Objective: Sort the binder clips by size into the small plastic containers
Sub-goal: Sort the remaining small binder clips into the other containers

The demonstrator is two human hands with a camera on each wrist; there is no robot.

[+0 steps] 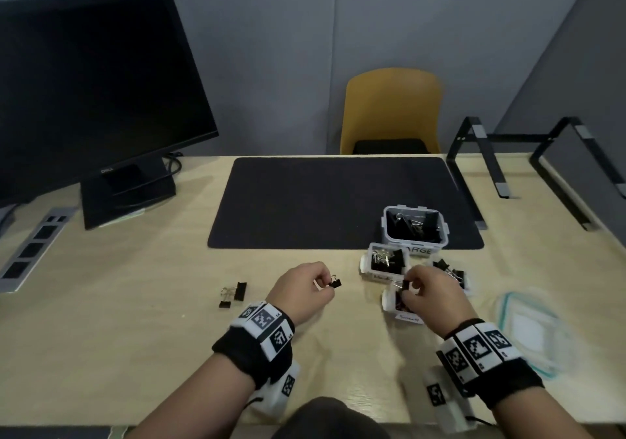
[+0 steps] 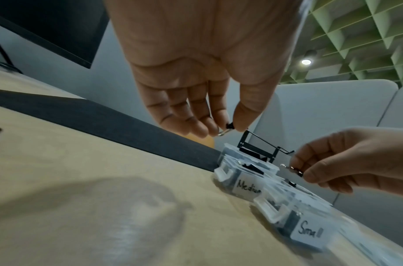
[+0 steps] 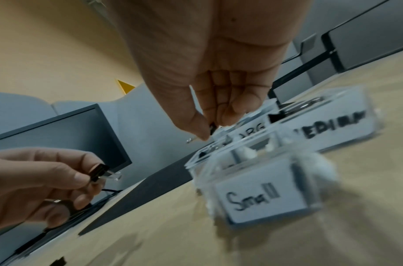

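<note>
Four small clear plastic containers stand on the pale wooden tabletop (image 1: pixel 135 303) at the right. The tall one labelled "LARGE" (image 1: pixel 416 226) sits on the near right corner of the black desk mat (image 1: pixel 321 201). One labelled "Medium" (image 1: pixel 386 262) is just in front of it, another medium-labelled one (image 1: pixel 455 277) is partly hidden behind the right hand, and one labelled "Small" (image 1: pixel 394 301) is nearest.

The left hand (image 1: pixel 305 289) pinches one small black binder clip (image 1: pixel 335 283) above the tabletop, its body toward the containers. The right hand (image 1: pixel 432 291) pinches a second small black clip (image 1: pixel 404 284) over the "Small" container, with its wire handles pointing left.

Three loose black clips (image 1: pixel 233 294) lie on the tabletop to the left. One clear lid with a teal seal (image 1: pixel 528 330) lies at the right.
</note>
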